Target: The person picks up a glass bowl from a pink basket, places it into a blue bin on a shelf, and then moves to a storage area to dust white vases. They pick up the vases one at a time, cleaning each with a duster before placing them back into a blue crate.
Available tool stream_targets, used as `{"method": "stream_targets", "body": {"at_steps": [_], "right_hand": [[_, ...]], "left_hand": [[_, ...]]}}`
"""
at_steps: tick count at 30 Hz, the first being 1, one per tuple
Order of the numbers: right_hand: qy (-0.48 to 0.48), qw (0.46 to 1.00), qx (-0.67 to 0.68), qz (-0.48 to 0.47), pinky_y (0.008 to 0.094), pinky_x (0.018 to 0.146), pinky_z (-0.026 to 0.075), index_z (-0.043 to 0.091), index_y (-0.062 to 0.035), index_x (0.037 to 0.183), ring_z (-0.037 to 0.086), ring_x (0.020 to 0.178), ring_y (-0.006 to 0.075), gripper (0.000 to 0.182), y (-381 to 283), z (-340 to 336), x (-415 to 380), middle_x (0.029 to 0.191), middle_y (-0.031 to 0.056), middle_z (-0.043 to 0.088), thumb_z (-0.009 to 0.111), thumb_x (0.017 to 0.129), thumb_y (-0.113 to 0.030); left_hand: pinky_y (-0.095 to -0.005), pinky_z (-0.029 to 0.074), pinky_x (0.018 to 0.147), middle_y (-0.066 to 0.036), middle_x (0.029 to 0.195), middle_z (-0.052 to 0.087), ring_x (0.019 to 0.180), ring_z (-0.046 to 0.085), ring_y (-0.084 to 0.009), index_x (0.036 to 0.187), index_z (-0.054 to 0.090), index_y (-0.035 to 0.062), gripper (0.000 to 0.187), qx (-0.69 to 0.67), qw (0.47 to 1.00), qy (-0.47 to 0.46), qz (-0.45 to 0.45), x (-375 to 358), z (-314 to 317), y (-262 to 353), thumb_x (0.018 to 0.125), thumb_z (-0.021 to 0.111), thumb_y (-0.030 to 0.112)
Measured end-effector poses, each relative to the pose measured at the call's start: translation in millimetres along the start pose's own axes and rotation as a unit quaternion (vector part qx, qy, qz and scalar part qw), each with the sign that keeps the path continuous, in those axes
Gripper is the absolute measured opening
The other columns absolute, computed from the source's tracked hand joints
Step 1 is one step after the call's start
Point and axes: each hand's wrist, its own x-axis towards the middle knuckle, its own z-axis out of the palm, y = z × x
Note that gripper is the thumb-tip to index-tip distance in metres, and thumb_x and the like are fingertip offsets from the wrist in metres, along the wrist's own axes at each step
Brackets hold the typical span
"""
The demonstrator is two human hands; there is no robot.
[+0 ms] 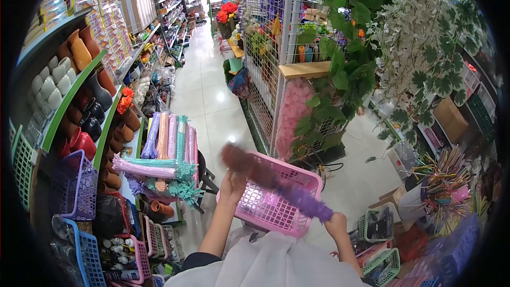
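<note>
Stretched between my hands is a long, motion-blurred bundle (306,200), brown toward the upper left and fluffy purple toward the lower right. My left hand (232,186) is closed on the brown part from below, its fingers partly hidden. The purple end is gripped by my right hand (336,226). Directly beneath the bundle is a pink plastic basket (313,186) with a perforated bottom. To the left of my left hand, wrapped bundles of pastel stems (169,137) with frilly ends lie stacked crosswise on a support that they mostly hide.
Shelves of pottery (82,50) line the left, above a purple basket (77,186) and a blue basket (87,255). Ahead, a white wire rack (265,74) with artificial vines stands beside a tiled aisle (204,85). Green baskets (383,266) and a bin of sticks (419,202) are at right.
</note>
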Motion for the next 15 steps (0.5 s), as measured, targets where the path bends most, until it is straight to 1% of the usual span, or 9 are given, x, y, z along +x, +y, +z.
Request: {"method": "stream_targets", "body": {"at_steps": [1, 2, 3, 5, 7, 10, 11, 13, 15], "right_hand": [[0.010, 0.996, -0.005, -0.085, 0.0451, 0.056, 0.047, 0.064, -0.0031, 0.066, 0.059, 0.060, 0.0379, 0.023, -1, -2, -2, 0.061, 0.0197, 0.059, 0.064, 0.070, -0.026], [0.010, 0.996, -0.005, -0.084, 0.0451, 0.056, 0.047, 0.064, -0.0031, 0.066, 0.059, 0.060, 0.0379, 0.023, -4, -1, -1, 0.061, 0.0197, 0.059, 0.064, 0.070, -0.026], [0.017, 0.997, -0.028, -0.065, 0.0446, 0.056, 0.047, 0.064, -0.0049, 0.067, 0.059, 0.060, 0.0371, 0.021, -8, 0, 2, 0.061, 0.0182, 0.059, 0.064, 0.070, -0.026], [0.024, 0.997, -0.053, -0.041, 0.0442, 0.056, 0.047, 0.064, -0.0067, 0.068, 0.060, 0.060, 0.0363, 0.020, -9, 8, 2, 0.061, 0.0168, 0.059, 0.064, 0.070, -0.026], [0.020, 0.998, -0.041, -0.051, 0.0440, 0.056, 0.047, 0.064, -0.0068, 0.068, 0.060, 0.059, 0.0357, 0.021, -7, 16, 6, 0.061, 0.0162, 0.060, 0.064, 0.070, -0.027], [0.013, 0.996, -0.046, -0.075, 0.0439, 0.056, 0.048, 0.064, -0.0065, 0.066, 0.060, 0.059, 0.0359, 0.020, -19, 5, 10, 0.061, 0.0165, 0.060, 0.063, 0.070, -0.027], [0.014, 0.996, -0.051, -0.065, 0.0439, 0.056, 0.048, 0.064, -0.0062, 0.066, 0.060, 0.059, 0.0358, 0.020, -22, 1, 9, 0.061, 0.0166, 0.060, 0.063, 0.070, -0.026], [0.009, 0.998, -0.035, -0.044, 0.0441, 0.056, 0.047, 0.064, -0.0058, 0.067, 0.060, 0.059, 0.0360, 0.021, -18, 9, 9, 0.061, 0.0169, 0.060, 0.063, 0.070, -0.026], [0.007, 0.999, -0.022, -0.030, 0.0443, 0.056, 0.047, 0.065, -0.0053, 0.068, 0.060, 0.059, 0.0362, 0.021, -11, 11, 12, 0.061, 0.0172, 0.060, 0.063, 0.070, -0.026]], "left_hand": [[-0.0399, 0.051, 0.087, -0.015, 0.114, 0.058, 0.100, 0.060, -0.0245, 0.115, 0.051, -0.0019, 0.030, 0.142, 0.986, -0.023, 0.083, -4, 5, -4, 0.092, 0.053, 0.018], [-0.0399, 0.051, 0.087, -0.015, 0.114, 0.058, 0.100, 0.060, -0.0245, 0.115, 0.051, -0.0019, 0.030, 0.142, 0.986, -0.024, 0.084, -9, 11, -7, 0.092, 0.053, 0.018], [-0.0393, 0.050, 0.089, -0.015, 0.115, 0.058, 0.102, 0.059, -0.0244, 0.117, 0.050, -0.0018, 0.031, 0.289, 0.948, -0.014, 0.130, -8, 11, -5, 0.092, 0.052, 0.018], [-0.0382, 0.047, 0.092, -0.015, 0.117, 0.057, 0.105, 0.057, -0.0242, 0.120, 0.048, -0.0015, 0.034, 0.557, 0.804, 0.010, 0.209, -7, 10, 1, 0.092, 0.050, 0.018], [-0.0370, 0.045, 0.095, -0.014, 0.118, 0.056, 0.109, 0.055, -0.0240, 0.123, 0.046, -0.0012, 0.036, 0.772, 0.579, 0.034, 0.260, -4, 7, 9, 0.092, 0.047, 0.018], [-0.0352, 0.041, 0.100, -0.014, 0.121, 0.054, 0.114, 0.052, -0.0238, 0.128, 0.043, -0.0008, 0.040, 0.945, 0.139, 0.063, 0.290, -1, 0, 17, 0.093, 0.044, 0.019], [-0.0352, 0.041, 0.100, -0.014, 0.121, 0.054, 0.114, 0.052, -0.0238, 0.128, 0.043, -0.0008, 0.040, 0.944, 0.140, 0.064, 0.293, -2, -3, 21, 0.093, 0.044, 0.019], [-0.0368, 0.041, 0.099, -0.012, 0.116, 0.056, 0.109, 0.053, -0.0234, 0.124, 0.045, 0.0023, 0.037, 0.794, 0.557, -0.009, 0.243, -5, -10, 27, 0.093, 0.044, 0.021], [-0.0383, 0.041, 0.098, -0.009, 0.112, 0.057, 0.105, 0.054, -0.0231, 0.121, 0.048, 0.0054, 0.034, 0.485, 0.860, -0.081, 0.136, -4, -16, 34, 0.093, 0.045, 0.024]]}}
